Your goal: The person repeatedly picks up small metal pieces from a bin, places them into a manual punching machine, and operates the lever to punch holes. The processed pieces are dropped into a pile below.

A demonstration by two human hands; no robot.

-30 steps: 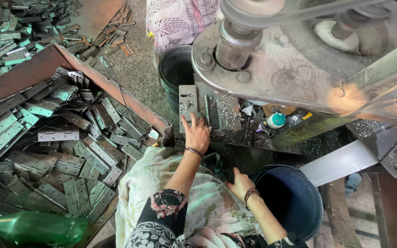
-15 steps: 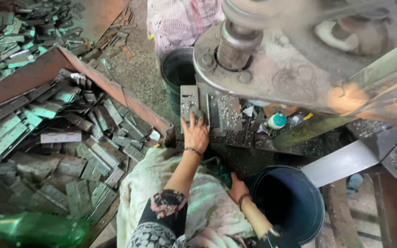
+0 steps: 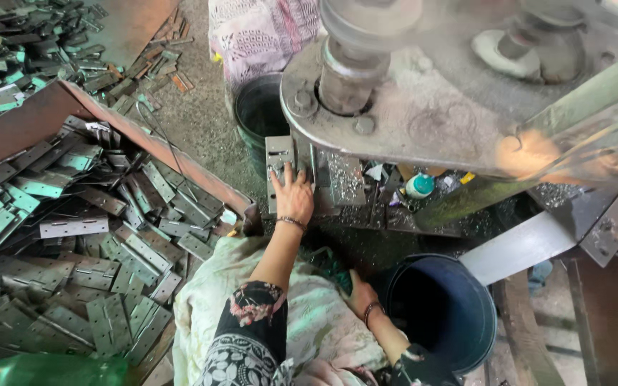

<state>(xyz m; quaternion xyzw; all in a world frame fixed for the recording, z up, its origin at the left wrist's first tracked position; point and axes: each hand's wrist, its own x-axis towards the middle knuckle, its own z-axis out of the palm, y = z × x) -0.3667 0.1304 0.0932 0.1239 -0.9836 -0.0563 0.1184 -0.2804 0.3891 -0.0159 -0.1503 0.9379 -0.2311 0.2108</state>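
Comparison with the earlier frames shows the right hand (image 3: 361,294) drawn lower and closer to the lap, while the left hand (image 3: 293,196) is unchanged in place. The left hand is seen laid flat on a grey metal hinge plate (image 3: 278,161) resting on the press surface (image 3: 366,207) under the machine head (image 3: 423,107); its fingers are spread and pressed onto the plate, nothing being pinched. The right hand is found just beside the rim of a dark blue bucket (image 3: 441,307); whether its fingers are closed on anything cannot be told.

The blue bucket's interior is seen only as shadow, and its contents cannot be made out. A black bucket (image 3: 259,114) stands behind the plate, equally dark inside. A rust-red tray (image 3: 144,143) to the left is filled with a heap of flat hinge plates (image 3: 73,236), rectangular, punched with holes, dull grey-green. Metal swarf is scattered over the press surface. A pale patterned cloth (image 3: 309,322) is recorded across the lap.
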